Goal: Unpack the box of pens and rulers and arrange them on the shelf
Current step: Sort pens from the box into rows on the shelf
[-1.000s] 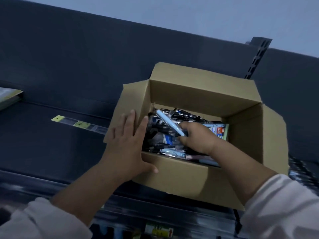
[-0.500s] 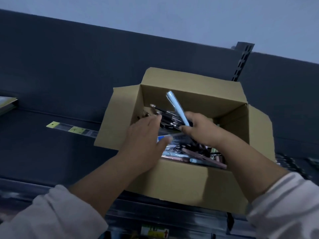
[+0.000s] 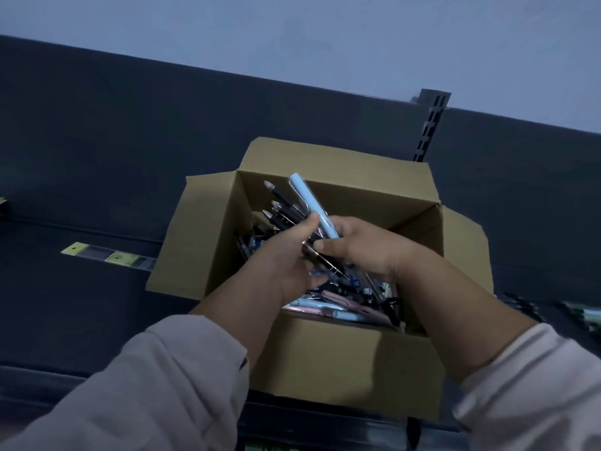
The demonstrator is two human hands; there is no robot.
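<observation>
L hand [image 3: 287, 255], R hand [image 3: 369, 250] grip pens [image 3: 310, 203] over box [image 3: 341, 362].

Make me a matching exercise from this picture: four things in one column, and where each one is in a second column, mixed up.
Things:
1 light blue pen
2 black pens
3 pink pens
4 yellow label strip

Places:
A lying in the cardboard box by its near wall
B on the shelf, left of the box
C gripped by the right hand, pointing up
D bunched in the left hand

Pairs: 1-C, 2-D, 3-A, 4-B
</observation>
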